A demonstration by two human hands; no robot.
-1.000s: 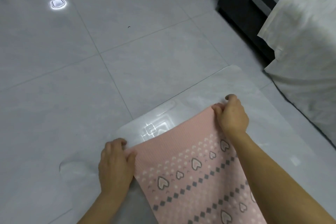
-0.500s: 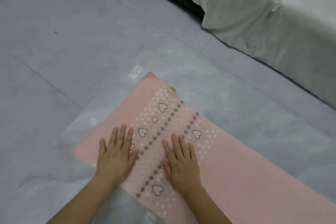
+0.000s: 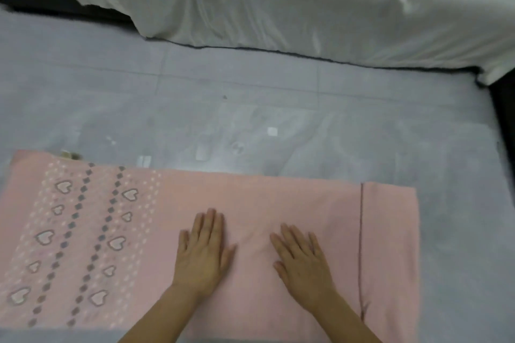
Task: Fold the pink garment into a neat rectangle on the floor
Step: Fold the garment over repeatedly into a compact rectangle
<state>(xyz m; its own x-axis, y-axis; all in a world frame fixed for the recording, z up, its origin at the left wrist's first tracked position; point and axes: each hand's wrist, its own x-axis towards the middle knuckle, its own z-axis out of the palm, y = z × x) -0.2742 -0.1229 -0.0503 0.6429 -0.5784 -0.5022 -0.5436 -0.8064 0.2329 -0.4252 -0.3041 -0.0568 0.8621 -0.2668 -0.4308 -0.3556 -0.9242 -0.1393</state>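
Now both flat palms, left hand and right hand, have slid off the hearts onto the pink garment's plain part.

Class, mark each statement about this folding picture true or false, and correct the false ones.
1. The left hand and right hand lie flat on the garment. True.
2. The heart pattern is at the garment's right end. False: it is at the left end.
3. The left hand grips a garment corner. False: its fingers are straight, resting mid-garment.
4. A white sheet hangs beyond the garment. True.
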